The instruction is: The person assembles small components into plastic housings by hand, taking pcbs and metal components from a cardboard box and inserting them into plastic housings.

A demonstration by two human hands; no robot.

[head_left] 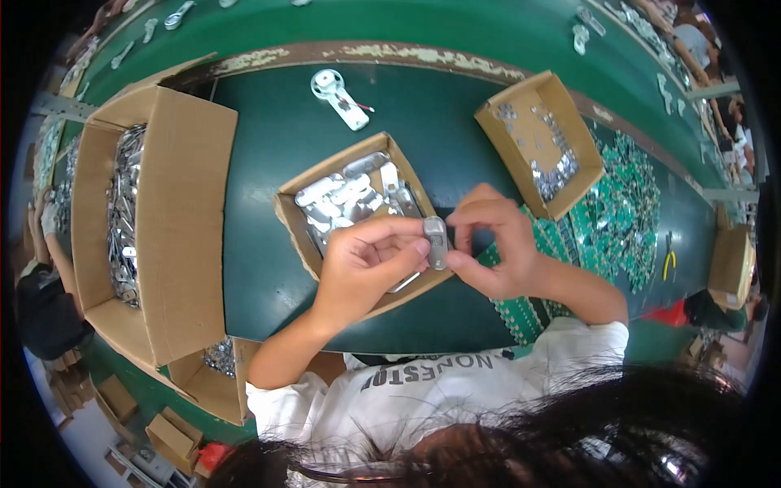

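Note:
A small grey oblong part (436,241) with rounded ends stands upright between my two hands. My left hand (370,264) pinches its left side between thumb and fingers. On the other side, the curled thumb and forefinger of my right hand (500,248) meet its right edge, with a gap between those two fingers. Below and behind my left hand sits an open cardboard box (290,218) of shiny silver and white oblong pieces, partly hidden by that hand. The face of the part bears a small raised detail, too small to name.
A white round-headed device (342,99) lies farther back. Small metal pieces fill part of a cardboard box (541,138) at far right, beside heaped green circuit boards (622,211) and yellow-handled pliers (669,264). A tall cardboard box (185,220) of metal parts walls the left.

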